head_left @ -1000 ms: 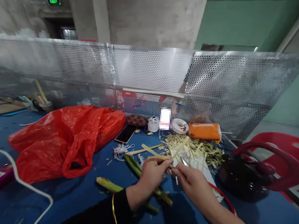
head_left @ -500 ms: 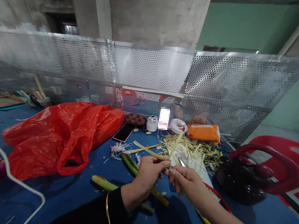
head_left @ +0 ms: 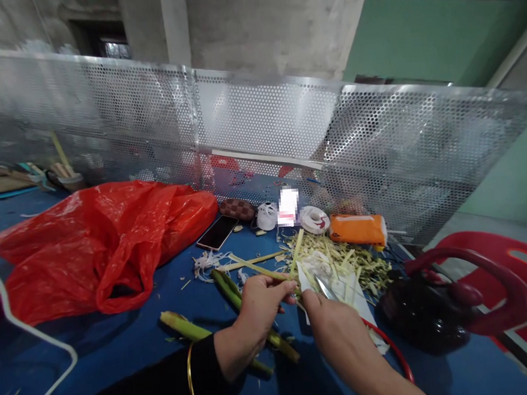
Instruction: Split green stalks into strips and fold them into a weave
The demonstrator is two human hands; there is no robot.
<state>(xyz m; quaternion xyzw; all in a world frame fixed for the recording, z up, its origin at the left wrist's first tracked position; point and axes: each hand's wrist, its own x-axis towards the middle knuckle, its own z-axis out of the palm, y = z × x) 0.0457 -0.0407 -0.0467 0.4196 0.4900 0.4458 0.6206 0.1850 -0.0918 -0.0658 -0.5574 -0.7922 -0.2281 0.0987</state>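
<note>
My left hand [head_left: 259, 306] is closed, thumb and fingers pinching a thin pale-green plant strip [head_left: 257, 268] whose free end points up and left. Another narrow strip [head_left: 297, 246] rises just past those fingertips. Close by on the right, my right hand [head_left: 342, 330] is curled with its back upward; its fingertips are mostly hidden, so what it grips does not show clearly. A metal blade [head_left: 325, 287] shows just beyond it over white paper [head_left: 358, 299]; whether the hand holds it is unclear. Thick green stalks [head_left: 186, 327] lie under and beside my left forearm.
A heap of plant shavings [head_left: 368, 268] lies behind the paper. To the right stands a dark kettle [head_left: 420, 316]. A red plastic bag [head_left: 90, 239], phone [head_left: 218, 232], ribbon roll [head_left: 314, 220] and orange packet [head_left: 358, 230] line the back, before a perforated metal screen [head_left: 262, 113].
My right hand has turned back-upward and shifted slightly right, away from my left fingertips. More of the blade shows. My left hand keeps its pinch on the strip; the view has shifted slightly.
</note>
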